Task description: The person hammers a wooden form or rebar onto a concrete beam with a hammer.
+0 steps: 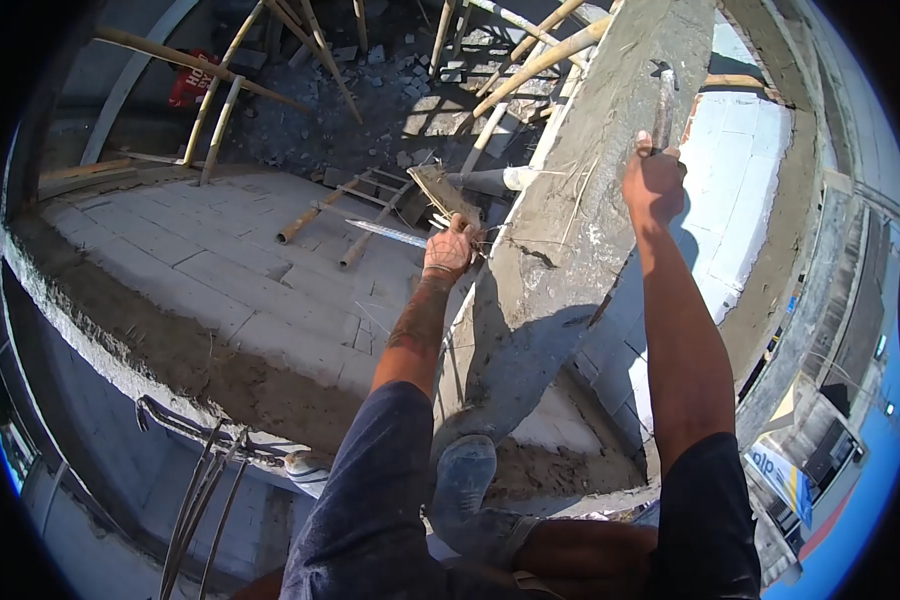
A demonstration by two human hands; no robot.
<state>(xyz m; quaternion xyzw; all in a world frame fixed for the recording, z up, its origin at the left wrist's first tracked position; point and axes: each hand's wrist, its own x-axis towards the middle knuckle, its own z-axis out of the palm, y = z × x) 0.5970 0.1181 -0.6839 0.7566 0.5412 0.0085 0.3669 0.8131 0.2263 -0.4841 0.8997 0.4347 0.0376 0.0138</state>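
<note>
My right hand point(656, 187) is closed round the handle of a hammer point(665, 95), its metal head pointing away over the top of a rough concrete beam point(610, 150). My left hand point(449, 248) is closed at the left side of the beam, on the near end of a rough piece of wood point(448, 190) with thin splinters or sticks along it. A pale flat strip point(385, 233) runs left from the same hand; its near end is hidden by the fingers. My shoe point(465, 475) rests on the near part of the beam.
Bamboo poles point(545, 65) stand and lean beyond the beam, above a rubble-strewn floor point(370, 100). A bamboo ladder point(355, 205) leans at the block wall point(220, 255). Bent rebar point(195, 505) sticks up at lower left. More white block wall point(735, 180) lies right.
</note>
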